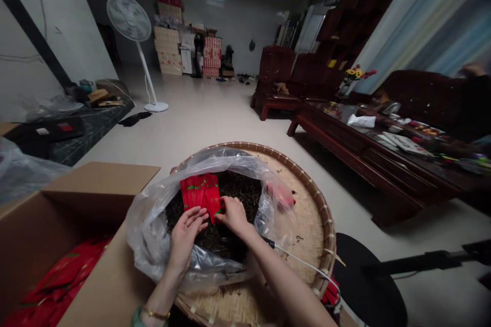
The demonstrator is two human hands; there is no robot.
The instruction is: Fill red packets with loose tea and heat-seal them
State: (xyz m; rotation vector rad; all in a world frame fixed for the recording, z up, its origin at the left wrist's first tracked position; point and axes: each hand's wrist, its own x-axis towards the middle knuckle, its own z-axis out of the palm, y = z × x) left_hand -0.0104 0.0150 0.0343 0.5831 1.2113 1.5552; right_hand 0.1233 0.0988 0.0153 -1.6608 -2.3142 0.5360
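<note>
Both of my hands are over a clear plastic bag [153, 225] of dark loose tea leaves [245, 191], which lies in a round woven bamboo tray [307, 199]. A stack of small red packets [201, 190] stands in the leaves. My left hand [186, 235] has its fingers curled against the lower edge of the red packets. My right hand [232, 214] pinches the bottom corner of the packets from the right. A white cable [303, 263] runs along my right forearm.
An open cardboard box [76, 214] with more red packets [57, 281] sits at the left. A dark wooden coffee table [383, 153] with clutter stands to the right, wooden chairs [284, 76] behind it. A standing fan [134, 36] and stacked cartons [172, 36] are at the back.
</note>
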